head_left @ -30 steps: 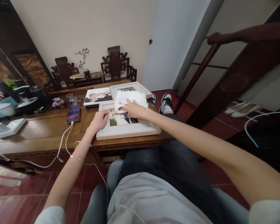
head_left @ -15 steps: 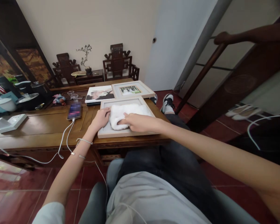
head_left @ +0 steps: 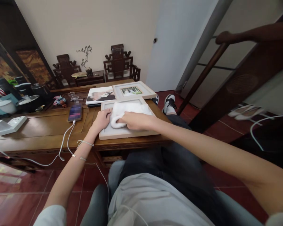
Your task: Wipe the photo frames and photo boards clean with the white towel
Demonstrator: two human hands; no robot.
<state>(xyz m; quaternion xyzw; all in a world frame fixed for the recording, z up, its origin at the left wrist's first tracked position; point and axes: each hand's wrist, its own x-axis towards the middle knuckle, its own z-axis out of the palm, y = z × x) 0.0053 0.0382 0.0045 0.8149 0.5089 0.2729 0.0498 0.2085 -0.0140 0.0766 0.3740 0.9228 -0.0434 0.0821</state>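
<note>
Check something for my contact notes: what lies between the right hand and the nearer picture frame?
In the head view, a white cloth lies between the right hand and the nearer picture frame.

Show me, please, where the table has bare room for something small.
The widest bare patch of the table lies between the power strip and the phone. A narrower one lies between the phone and the left hand. Crowded: the right end, with the picture frames, and the back left, with pots.
</note>
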